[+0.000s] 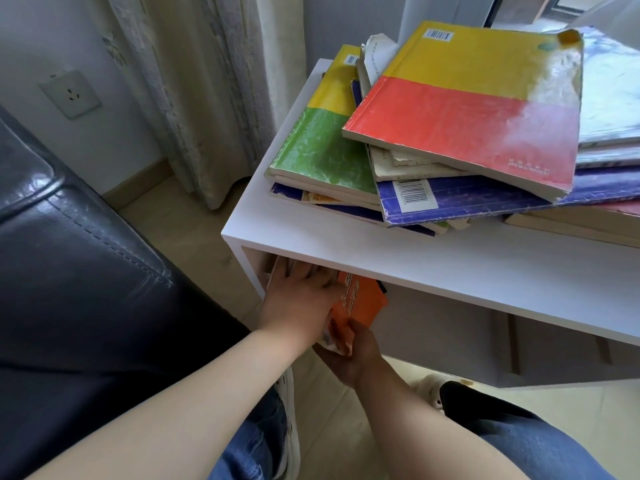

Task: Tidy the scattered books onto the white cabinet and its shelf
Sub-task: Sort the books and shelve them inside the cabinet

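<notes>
An orange book (362, 301) sticks halfway out of the shelf under the white cabinet top (346, 244). My left hand (299, 299) lies flat with spread fingers on the book's left side, fingertips under the cabinet top. My right hand (349, 353) grips the book's near edge from below, thumb over the cover. On the cabinet top lies a loose pile: a yellow-and-red book (467, 109) uppermost, a yellow-and-green book (325, 147) to its left, a blue book (485, 202) with a barcode beneath them.
A dark leather sofa arm (69, 271) stands close on the left. Curtains (194, 91) and a wall socket (71, 93) are behind the cabinet. My knees in blue jeans (519, 441) are below the shelf, over a pale wooden floor.
</notes>
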`<act>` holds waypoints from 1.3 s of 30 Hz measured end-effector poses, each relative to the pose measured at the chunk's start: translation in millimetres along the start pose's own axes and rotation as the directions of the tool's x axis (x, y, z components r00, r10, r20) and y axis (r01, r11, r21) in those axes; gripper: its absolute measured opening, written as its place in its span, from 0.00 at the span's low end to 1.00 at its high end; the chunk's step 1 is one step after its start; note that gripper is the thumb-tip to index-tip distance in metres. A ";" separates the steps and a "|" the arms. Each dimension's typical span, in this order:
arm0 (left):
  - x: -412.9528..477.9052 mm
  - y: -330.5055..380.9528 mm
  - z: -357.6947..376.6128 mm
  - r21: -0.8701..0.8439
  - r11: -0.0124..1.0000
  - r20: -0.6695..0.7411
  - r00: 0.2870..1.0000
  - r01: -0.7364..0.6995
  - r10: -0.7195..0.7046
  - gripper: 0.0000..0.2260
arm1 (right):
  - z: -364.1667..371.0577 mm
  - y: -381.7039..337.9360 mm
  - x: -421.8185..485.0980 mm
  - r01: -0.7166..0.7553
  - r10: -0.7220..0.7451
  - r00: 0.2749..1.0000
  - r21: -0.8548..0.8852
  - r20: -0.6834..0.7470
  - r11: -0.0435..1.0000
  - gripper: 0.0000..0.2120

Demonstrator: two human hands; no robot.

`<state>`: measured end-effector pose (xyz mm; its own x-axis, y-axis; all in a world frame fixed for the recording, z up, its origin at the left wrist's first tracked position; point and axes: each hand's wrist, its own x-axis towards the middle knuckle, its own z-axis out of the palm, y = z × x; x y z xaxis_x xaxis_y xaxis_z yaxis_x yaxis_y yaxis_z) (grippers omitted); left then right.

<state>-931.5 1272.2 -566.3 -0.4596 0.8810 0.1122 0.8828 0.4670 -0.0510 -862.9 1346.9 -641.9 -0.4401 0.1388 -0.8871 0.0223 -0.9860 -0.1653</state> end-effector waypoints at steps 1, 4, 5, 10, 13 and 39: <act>-0.4 -0.9 1.2 -0.003 1.000 -0.013 1.000 -0.008 0.008 0.20 | 3.4 0.1 1.5 -0.018 0.018 1.000 0.048 0.010 0.999 0.18; -0.6 -3.7 4.9 -0.023 1.000 -0.080 0.997 -0.021 0.019 0.19 | 8.8 -3.8 8.9 -0.064 0.064 0.998 0.084 0.008 0.994 0.18; -0.7 -3.5 5.8 -0.030 0.999 -0.102 0.995 -0.024 0.021 0.18 | 9.0 -5.5 8.9 -0.070 0.070 0.998 0.071 -0.002 0.995 0.17; -0.5 -1.0 8.2 -0.043 0.999 -0.155 0.988 -0.005 -0.002 0.16 | 8.3 -8.3 15.6 -0.047 0.047 0.999 0.049 0.014 0.998 0.11; -2.0 1.3 8.8 -0.030 0.999 -0.153 0.988 0.016 -0.021 0.16 | 5.6 -4.3 23.6 -0.013 0.012 1.000 0.067 0.009 0.998 0.12; 3.6 9.1 13.8 0.150 0.978 -0.176 0.977 0.148 -0.121 0.16 | -8.7 -1.9 24.0 0.108 -0.137 0.989 -0.341 -0.063 0.934 0.13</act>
<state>-926.5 1280.6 -580.0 -0.5382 0.7910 0.2908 0.7805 0.5980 -0.1822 -865.7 1352.9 -666.6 -0.3814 0.2785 -0.8815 0.2793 -0.8743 -0.3970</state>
